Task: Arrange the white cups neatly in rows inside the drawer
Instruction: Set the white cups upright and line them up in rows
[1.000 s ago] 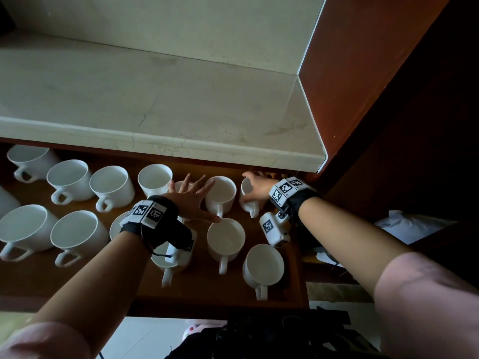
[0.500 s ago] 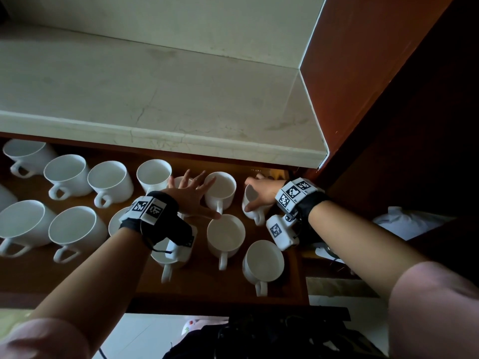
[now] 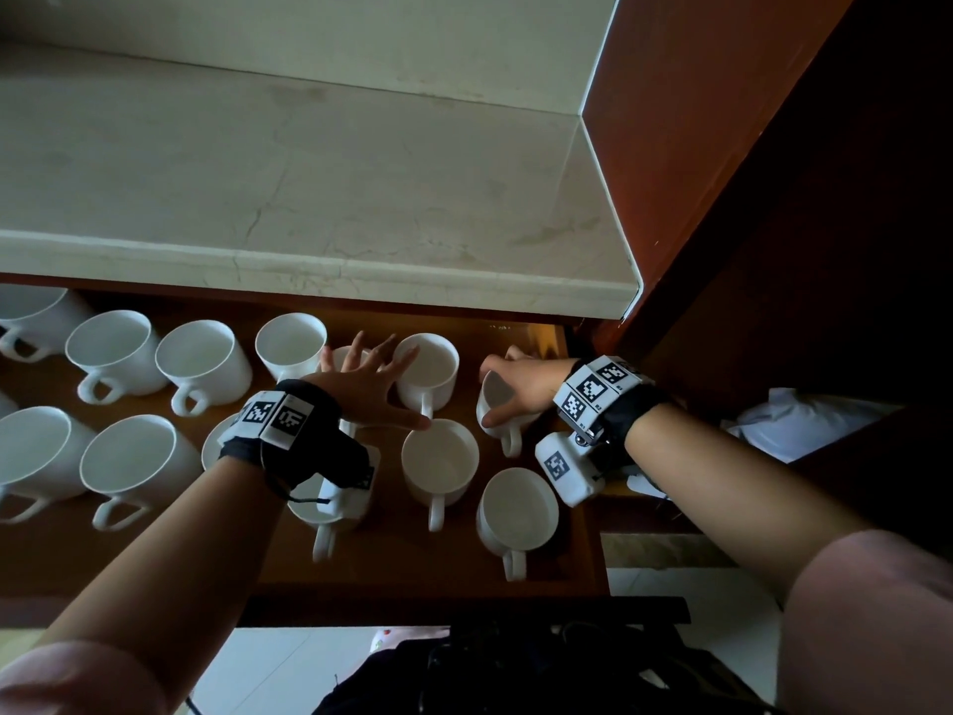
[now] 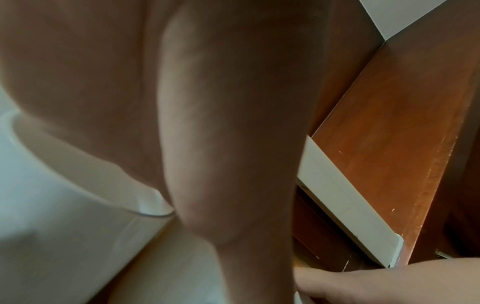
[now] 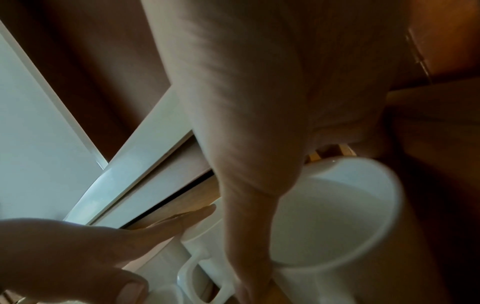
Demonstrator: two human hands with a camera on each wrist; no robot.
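Several white cups stand in the open wooden drawer (image 3: 392,554) in the head view, in a back row (image 3: 203,363) and a front row (image 3: 134,461). My left hand (image 3: 371,389) lies spread with straight fingers over the middle cups, its index finger along the rim of one back cup (image 3: 428,369). It hides part of a cup beneath it. My right hand (image 3: 521,384) grips the back-right cup (image 3: 497,405), thumb on the near side and fingers over the far rim. The right wrist view shows that cup (image 5: 324,222) beside the thumb (image 5: 249,205).
A pale stone countertop (image 3: 309,198) overhangs the drawer's back. A dark wooden cabinet side (image 3: 722,147) rises on the right. Two more cups (image 3: 438,461) (image 3: 518,508) stand near the drawer's front right corner. White cloth (image 3: 804,420) lies low on the right.
My right thumb has come round the near side of the back-right cup, so the hand now grips it. The left hand has stayed spread in about the same place.
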